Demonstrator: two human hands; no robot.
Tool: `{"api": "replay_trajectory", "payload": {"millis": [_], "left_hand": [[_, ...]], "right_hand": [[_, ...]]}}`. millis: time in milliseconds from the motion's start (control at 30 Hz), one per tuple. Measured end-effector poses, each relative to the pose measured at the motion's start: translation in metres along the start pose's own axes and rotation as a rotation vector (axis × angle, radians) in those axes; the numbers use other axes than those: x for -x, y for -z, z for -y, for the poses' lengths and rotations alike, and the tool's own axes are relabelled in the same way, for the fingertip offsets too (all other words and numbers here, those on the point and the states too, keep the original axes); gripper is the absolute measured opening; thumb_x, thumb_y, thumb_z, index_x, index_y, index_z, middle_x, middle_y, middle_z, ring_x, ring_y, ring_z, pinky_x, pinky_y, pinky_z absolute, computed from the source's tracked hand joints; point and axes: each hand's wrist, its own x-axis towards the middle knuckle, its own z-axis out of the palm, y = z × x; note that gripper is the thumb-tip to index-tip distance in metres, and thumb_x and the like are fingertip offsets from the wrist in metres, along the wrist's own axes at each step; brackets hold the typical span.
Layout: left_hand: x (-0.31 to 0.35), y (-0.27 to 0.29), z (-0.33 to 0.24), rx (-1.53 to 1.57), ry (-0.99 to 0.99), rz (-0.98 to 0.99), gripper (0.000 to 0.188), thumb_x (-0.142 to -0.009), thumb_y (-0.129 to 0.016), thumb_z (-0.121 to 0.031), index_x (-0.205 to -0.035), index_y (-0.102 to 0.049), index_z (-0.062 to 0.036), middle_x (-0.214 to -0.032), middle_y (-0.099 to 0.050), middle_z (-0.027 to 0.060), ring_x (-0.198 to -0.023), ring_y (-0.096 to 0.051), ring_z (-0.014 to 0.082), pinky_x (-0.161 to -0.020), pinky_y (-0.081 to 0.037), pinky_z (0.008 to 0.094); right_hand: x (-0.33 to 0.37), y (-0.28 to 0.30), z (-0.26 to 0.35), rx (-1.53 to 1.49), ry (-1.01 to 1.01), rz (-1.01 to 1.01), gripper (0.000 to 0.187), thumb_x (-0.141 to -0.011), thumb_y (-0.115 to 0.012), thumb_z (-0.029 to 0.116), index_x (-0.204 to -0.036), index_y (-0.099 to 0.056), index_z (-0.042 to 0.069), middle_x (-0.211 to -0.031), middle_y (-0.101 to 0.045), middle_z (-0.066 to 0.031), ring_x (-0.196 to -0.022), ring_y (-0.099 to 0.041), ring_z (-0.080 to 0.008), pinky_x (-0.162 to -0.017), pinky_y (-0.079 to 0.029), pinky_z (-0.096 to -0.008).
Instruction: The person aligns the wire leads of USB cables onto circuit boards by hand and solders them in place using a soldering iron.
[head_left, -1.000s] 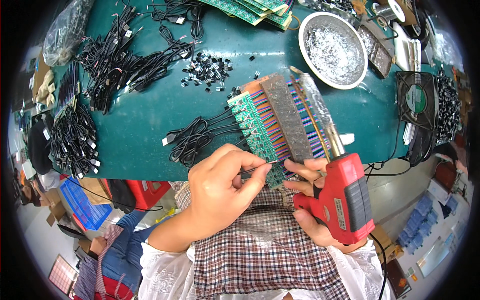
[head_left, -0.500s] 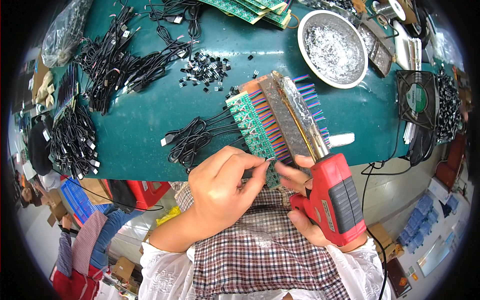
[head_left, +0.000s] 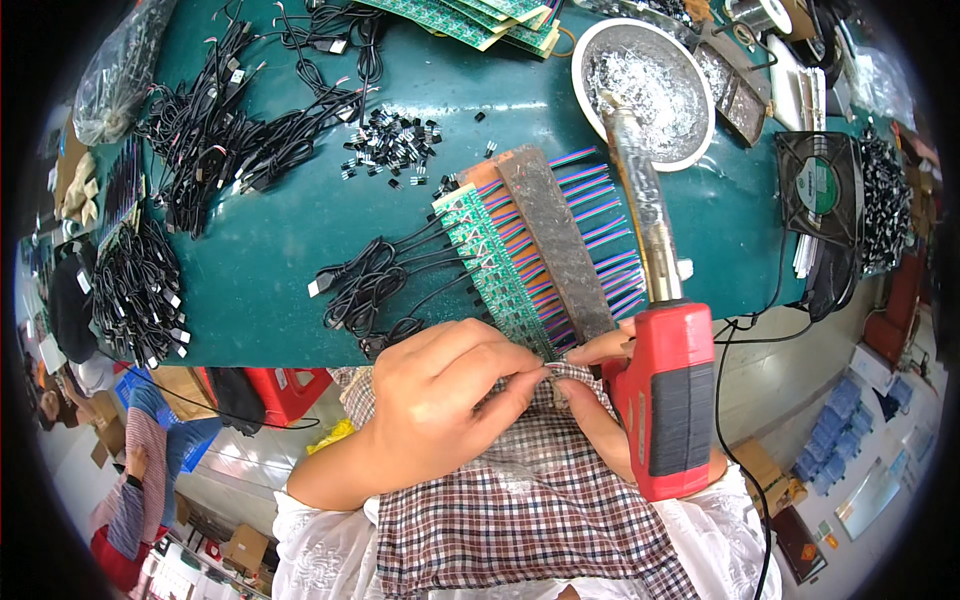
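My right hand [head_left: 598, 425] is wrapped round a red and black soldering gun [head_left: 665, 390], its long metal tip pointing away from me, over the rim of the dish. The thumb and forefinger of my left hand [head_left: 440, 400] pinch a thin pale wire end, mostly hidden by the fingers. My right thumb and forefinger meet it there. Just beyond lies a strip of green circuit boards [head_left: 490, 265], at its near end. Black USB cables [head_left: 365, 290] run from its left side. Coloured ribbon wires [head_left: 603, 215] pass under a dark metal bar [head_left: 553, 240] on its right.
A white-rimmed dish [head_left: 590, 110] of silvery scraps stands beyond the bar. Small black connectors [head_left: 395, 145] and more cables [head_left: 205, 140] lie to the left. Green boards [head_left: 455, 22] are stacked at the back. At the right stands a black fan [head_left: 820, 185]. Another person [head_left: 140, 480] is at lower left.
The soldering gun has swung upright, its tip moving off the metal bar toward the dish. My right thumb and forefinger have come up to my left fingertips at the boards' near end.
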Motion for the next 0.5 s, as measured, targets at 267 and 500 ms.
{"api": "replay_trajectory", "payload": {"millis": [267,500], "left_hand": [[0.003,0.000,0.009,-0.016,-0.152,0.043,0.022,-0.070,-0.086,-0.006,-0.088,-0.073,-0.0094,-0.083,-0.068,0.0018,-0.067,-0.065,0.0199,-0.055,-0.051,0.0316],[0.001,0.007,0.011,0.014,-0.178,0.106,0.019,-0.073,-0.085,-0.010,-0.088,-0.074,-0.0115,-0.085,-0.068,0.0010,-0.069,-0.064,0.0188,-0.057,-0.051,0.0309]], "right_hand": [[0.006,0.007,-0.009,0.072,-0.007,0.115,0.053,-0.074,-0.088,-0.001,-0.117,-0.058,0.004,-0.111,-0.067,-0.0123,-0.100,-0.063,-0.0254,-0.085,-0.052,-0.0350],[-0.010,0.019,0.005,-0.324,-0.333,0.397,0.054,-0.085,-0.075,-0.007,-0.128,-0.044,0.005,-0.107,-0.062,-0.0062,-0.094,-0.064,-0.0185,-0.087,-0.052,-0.0346]]}}
